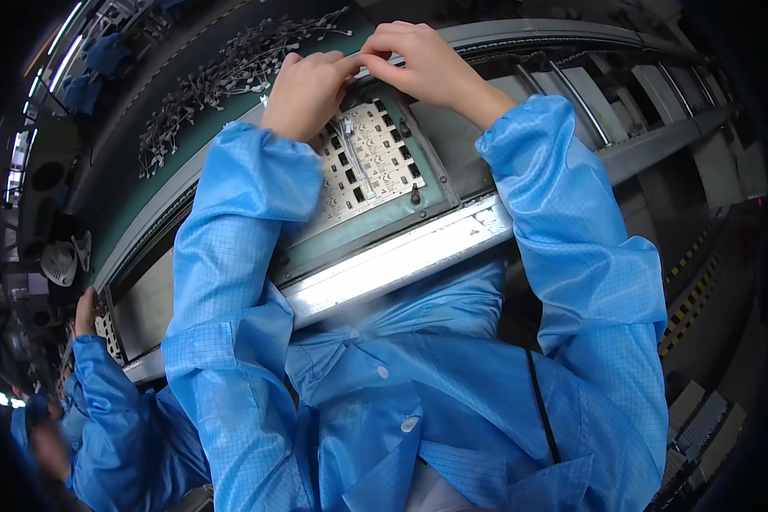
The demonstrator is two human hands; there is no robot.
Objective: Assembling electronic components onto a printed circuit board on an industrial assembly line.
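Beyond the front rail lies a cream circuit board panel (386,169) with rows of black parts, set in a green carrier (369,229). A thin white cable (358,158) lies across the panel, running up toward my fingers. My left hand (310,90) is over the panel's far left part, fingers curled and pinched. Close beside it, fingertips nearly meeting, is my right hand (420,61), also pinched, above the carrier's far edge. Whatever sits between the fingertips is too small and covered to name.
A bright metal rail (401,258) runs between my body and the carrier. Beyond the line, a heap of cables with white connectors (222,75) lies on a green surface. At left, a co-worker's hand (86,311) is near another board (107,335). Conveyor rails (580,102) continue right.
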